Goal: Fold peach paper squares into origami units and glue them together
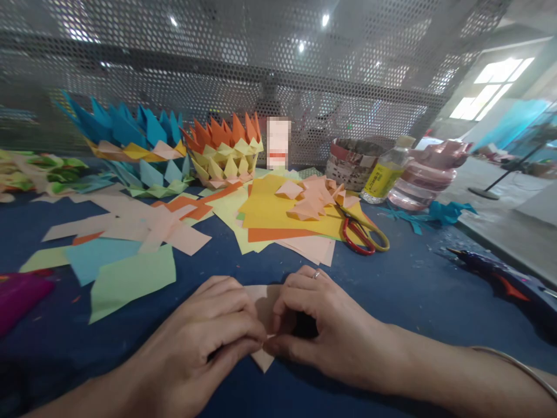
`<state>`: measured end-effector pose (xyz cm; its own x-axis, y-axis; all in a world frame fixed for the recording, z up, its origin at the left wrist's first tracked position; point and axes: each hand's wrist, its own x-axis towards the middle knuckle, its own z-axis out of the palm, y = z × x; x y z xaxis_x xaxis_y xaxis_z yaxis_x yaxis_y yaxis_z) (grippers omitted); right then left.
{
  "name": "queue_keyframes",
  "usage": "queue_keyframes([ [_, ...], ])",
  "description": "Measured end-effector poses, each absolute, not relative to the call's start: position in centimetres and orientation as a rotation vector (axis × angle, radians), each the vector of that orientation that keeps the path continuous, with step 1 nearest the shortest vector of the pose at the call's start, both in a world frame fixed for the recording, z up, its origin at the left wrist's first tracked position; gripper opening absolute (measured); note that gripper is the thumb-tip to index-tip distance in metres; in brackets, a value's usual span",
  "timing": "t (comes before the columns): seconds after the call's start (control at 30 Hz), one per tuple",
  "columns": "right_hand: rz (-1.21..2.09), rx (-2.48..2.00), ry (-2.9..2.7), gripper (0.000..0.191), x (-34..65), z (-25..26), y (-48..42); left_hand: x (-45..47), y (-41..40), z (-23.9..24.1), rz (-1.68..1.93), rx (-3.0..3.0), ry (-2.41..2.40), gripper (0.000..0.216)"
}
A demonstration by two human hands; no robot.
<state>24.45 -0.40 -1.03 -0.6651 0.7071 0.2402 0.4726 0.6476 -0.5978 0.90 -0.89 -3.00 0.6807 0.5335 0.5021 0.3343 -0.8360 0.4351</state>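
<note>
A piece of pale pink paper [263, 361] lies on the blue table in front of me, its near end folded to a point. My left hand [217, 325] pinches its left side, thumb against the curled fingers. From the right, my right hand [317, 325], with a ring on one finger, presses thumb and fingers on the same paper. Both thumbs nearly meet just above the pointed tip. The hands cover much of the sheet, though its far part shows between them.
Scissors [357, 232] rest by yellow sheets [265, 203] and folded pink pieces [308, 197]. Behind stand blue [148, 125] and orange [224, 142] paper crowns. At right are a glue bottle [383, 177], a pink water bottle [424, 180] and a glue gun [500, 273]. Green sheets [134, 276] lie left.
</note>
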Motion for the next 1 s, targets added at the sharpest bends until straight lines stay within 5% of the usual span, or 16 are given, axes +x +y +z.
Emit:
queue_keyframes([
  [0.17,0.721,-0.905,-2.404,0.019,24.5,-1.2,-0.4,0.7,-1.2,-3.5,0.951,2.693,0.850,0.009],
  [0.7,0.723,-1.015,-2.400,0.027,24.3,-0.6,-0.4,1.5,-3.2,-4.2,1.249,3.048,0.914,0.042],
  [1.0,0.718,-1.007,-2.382,0.023,24.1,-0.4,-0.5,1.0,-4.2,-6.7,1.378,3.072,0.866,0.026],
])
